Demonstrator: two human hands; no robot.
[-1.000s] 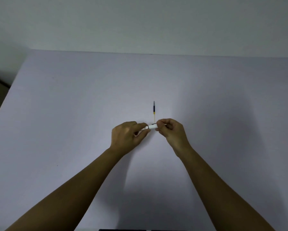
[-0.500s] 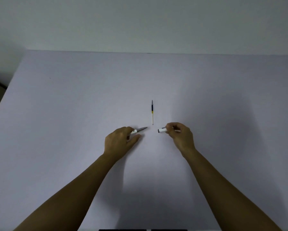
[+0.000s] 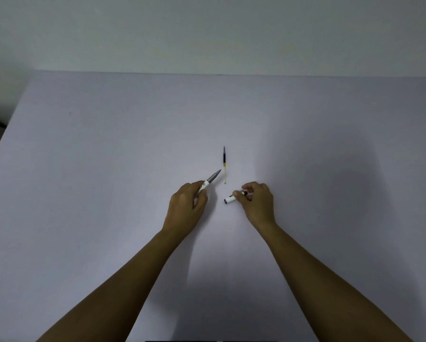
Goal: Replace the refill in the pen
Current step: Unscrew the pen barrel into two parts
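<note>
My left hand [image 3: 187, 206] grips a white pen [image 3: 208, 182] whose grey tip points up and to the right, toward the loose refill. In my right hand [image 3: 257, 202] is the white pen cap [image 3: 230, 199], its open end facing left and its black clip under my fingers. A spare refill [image 3: 224, 165] lies on the table just beyond both hands, pointing away from me, dark at the far end, yellow in the middle and clear at the near end. The pen's tip sits close to the left of the refill's near end.
The pale table [image 3: 108, 169] spreads wide around my hands, its far edge against a plain wall [image 3: 207, 33]. Its left edge runs diagonally at the left, with dark floor beyond.
The cap has come off the pen and my hands have separated. My left hand has since tilted the pen's tip upward toward the refill, while my right hand stays low with the cap.
</note>
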